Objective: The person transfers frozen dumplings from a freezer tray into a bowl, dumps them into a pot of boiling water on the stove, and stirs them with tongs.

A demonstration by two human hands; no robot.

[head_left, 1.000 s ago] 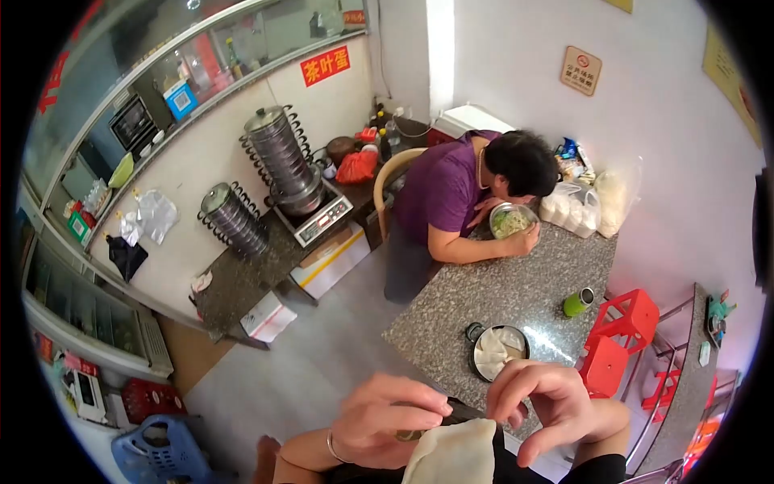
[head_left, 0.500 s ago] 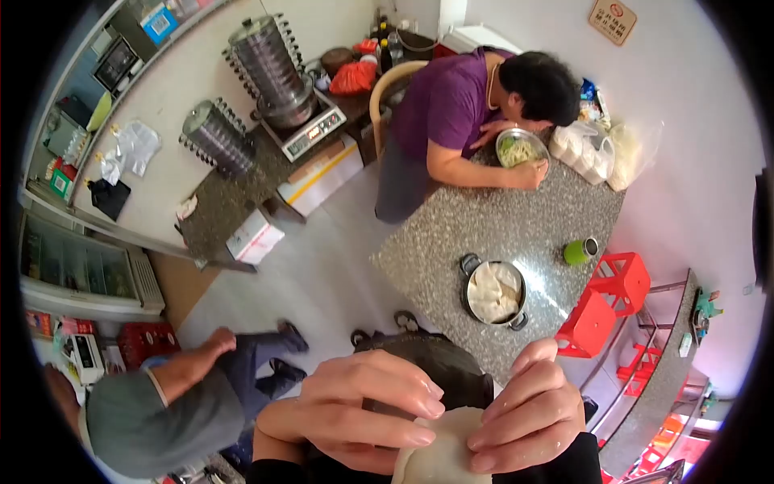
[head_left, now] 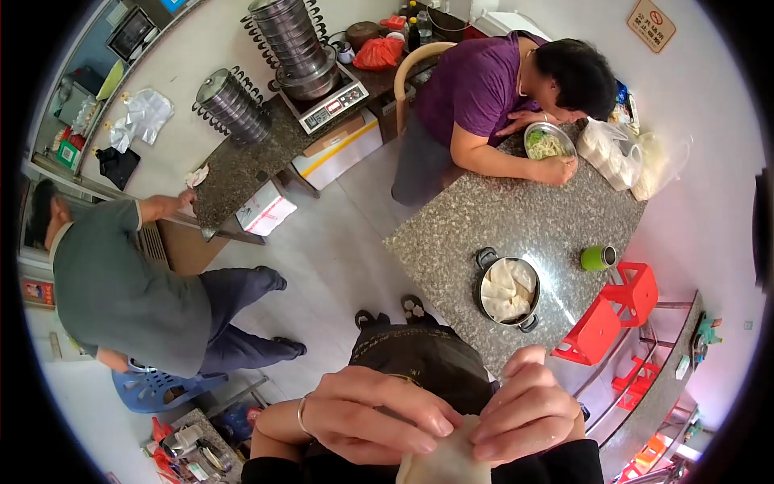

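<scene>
A pale sheet of dough [head_left: 445, 461] is at the bottom centre, its lower part cut off by the frame edge. My left hand [head_left: 375, 413], with a bracelet at the wrist, pinches its upper left edge. On the other side, the fingers of my right hand [head_left: 528, 413] close on its upper right edge. Beyond my hands, a black two-handled pan [head_left: 481, 300] holding several folded pale dough pieces stands on the speckled stone table [head_left: 451, 218].
A seated person in purple [head_left: 484, 101] leans over a bowl [head_left: 550, 143]. Another person in grey [head_left: 121, 282] stands at the left. A green cup [head_left: 598, 258], red stools [head_left: 592, 331], stacked steamers [head_left: 294, 48] and a blue chair [head_left: 165, 389] are around.
My right hand has come from beside the dough onto its edge. The person in grey has come into view at the left and moved up toward the counter. The view has shifted.
</scene>
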